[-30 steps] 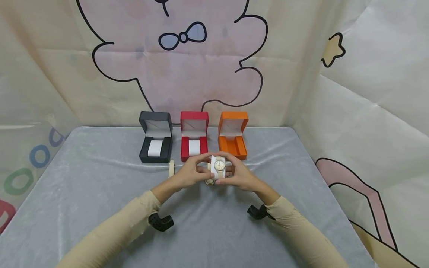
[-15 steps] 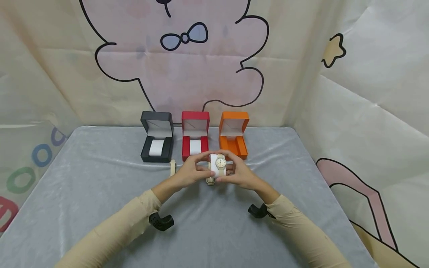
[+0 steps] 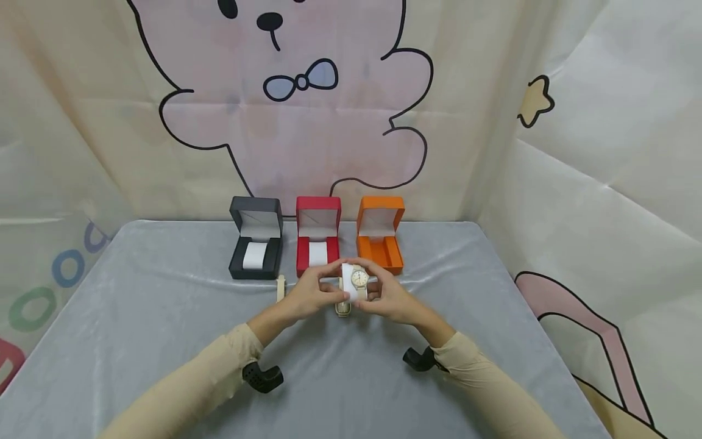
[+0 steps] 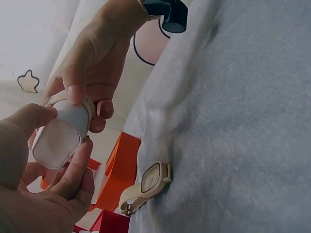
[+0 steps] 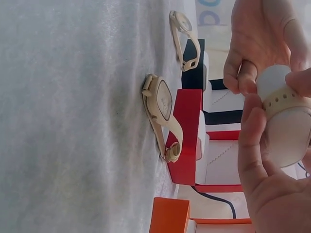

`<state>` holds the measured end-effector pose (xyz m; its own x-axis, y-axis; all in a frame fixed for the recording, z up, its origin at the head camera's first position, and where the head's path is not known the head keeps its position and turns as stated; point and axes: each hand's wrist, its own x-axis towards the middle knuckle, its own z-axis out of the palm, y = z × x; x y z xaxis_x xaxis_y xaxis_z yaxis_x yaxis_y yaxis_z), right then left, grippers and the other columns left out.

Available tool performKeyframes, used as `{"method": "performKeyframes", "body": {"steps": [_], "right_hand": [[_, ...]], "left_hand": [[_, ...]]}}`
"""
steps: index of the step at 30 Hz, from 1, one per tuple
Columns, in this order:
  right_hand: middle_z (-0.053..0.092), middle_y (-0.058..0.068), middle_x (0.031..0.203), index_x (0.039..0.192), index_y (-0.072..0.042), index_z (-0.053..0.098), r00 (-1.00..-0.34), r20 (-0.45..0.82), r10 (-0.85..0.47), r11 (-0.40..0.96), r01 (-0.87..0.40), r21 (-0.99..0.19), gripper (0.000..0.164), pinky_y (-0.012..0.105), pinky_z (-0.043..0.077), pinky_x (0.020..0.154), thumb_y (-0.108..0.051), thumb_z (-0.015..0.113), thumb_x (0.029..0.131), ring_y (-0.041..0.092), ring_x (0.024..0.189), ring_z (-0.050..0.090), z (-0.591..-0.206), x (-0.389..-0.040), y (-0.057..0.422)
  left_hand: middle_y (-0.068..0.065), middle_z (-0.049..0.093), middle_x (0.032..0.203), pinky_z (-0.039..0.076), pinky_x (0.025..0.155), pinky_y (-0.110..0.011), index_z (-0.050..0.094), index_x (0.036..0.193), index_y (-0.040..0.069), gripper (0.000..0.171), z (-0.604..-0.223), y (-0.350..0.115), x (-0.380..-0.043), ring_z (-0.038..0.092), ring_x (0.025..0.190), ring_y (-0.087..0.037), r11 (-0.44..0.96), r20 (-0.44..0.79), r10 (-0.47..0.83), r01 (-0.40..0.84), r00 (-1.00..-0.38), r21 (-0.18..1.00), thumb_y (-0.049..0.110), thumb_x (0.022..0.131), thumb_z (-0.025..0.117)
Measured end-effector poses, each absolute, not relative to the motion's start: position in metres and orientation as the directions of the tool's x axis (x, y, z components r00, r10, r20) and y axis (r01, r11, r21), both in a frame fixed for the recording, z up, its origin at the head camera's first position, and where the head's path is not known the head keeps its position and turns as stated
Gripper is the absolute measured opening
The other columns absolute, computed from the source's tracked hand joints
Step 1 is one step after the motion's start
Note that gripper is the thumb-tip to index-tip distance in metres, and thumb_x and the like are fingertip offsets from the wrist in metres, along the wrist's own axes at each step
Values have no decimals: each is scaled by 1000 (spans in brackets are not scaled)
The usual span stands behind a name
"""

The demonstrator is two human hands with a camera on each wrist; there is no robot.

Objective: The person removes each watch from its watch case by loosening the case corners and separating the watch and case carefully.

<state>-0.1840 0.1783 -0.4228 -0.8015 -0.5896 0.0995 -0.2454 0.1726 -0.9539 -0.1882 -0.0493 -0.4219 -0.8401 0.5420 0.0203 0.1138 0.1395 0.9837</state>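
Note:
A beige watch [image 3: 359, 278] is strapped round a white watch cushion [image 3: 347, 281], held above the table by both hands. My left hand [image 3: 308, 297] grips the cushion's left end between thumb and fingers. From the other side, my right hand [image 3: 396, 300] holds the cushion and the watch. The cushion's flat end [image 4: 57, 143] faces the left wrist view, and in the right wrist view the punched strap [image 5: 284, 101] wraps round it. Just below the hands, a second beige watch [image 5: 164, 99] lies on the cloth. A third beige watch [image 5: 183, 22] lies left of it, partly behind my left hand in the head view.
Three open watch boxes stand along the back: a dark grey box [image 3: 236, 263], a red box [image 3: 302, 256] and an orange box [image 3: 392, 256]. White cushions sit in the grey and red ones. Grey cloth [image 3: 164, 292] covers the table; printed curtains hang behind and beside it.
Both hands have turned the cushion slightly, so the watch face points more to the right. The head view has tilted up a little. Both hands keep their hold.

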Motion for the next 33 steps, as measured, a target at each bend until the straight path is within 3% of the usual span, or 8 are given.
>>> {"method": "performKeyframes", "body": {"steps": [7,13,17,24,26,33], "right_hand": [[50,19,136,154,-13,36,-790,114,-602,149,-251,-956,78,29,61,75,8,68,86,29,84,68,-425,-182,183],[45,14,147,154,-16,36,-780,126,-613,134,-260,-956,80,28,61,76,4,74,86,24,87,71,-416,-187,188],[46,14,144,154,-16,36,-760,95,-643,139,-238,-961,81,29,62,78,1,76,86,23,87,71,-414,-188,189],[49,18,136,151,-11,35,-751,76,-656,109,-195,-975,79,32,62,81,-1,78,86,50,95,66,-416,-187,189],[49,19,137,150,-11,34,-755,77,-652,100,-186,-978,79,32,62,81,0,78,86,52,95,65,-417,-186,189],[45,19,140,150,-11,36,-771,91,-631,87,-188,-978,78,32,62,83,2,77,85,30,95,70,-419,-186,189]], "left_hand": [[-24,54,136,56,75,-21,38,156,8,74,-422,-48,-186,73,88,-16,158,19,545,124,-838,980,6,90,73],[-23,52,140,57,79,-25,43,154,14,71,-416,-50,-191,74,91,-20,147,25,555,128,-832,981,6,91,73],[-22,51,138,57,80,-27,43,154,15,70,-414,-51,-192,74,92,-23,151,10,580,120,-815,981,8,91,73],[-20,53,136,59,83,-29,44,152,15,69,-415,-52,-191,73,90,-20,172,-26,572,89,-820,981,12,91,75],[-20,54,135,59,83,-29,45,151,14,68,-416,-51,-190,73,89,-19,166,-23,561,86,-827,982,13,90,76],[-19,56,132,59,82,-29,47,149,14,67,-418,-49,-188,74,91,-28,161,-31,531,65,-847,985,14,89,78]]}}
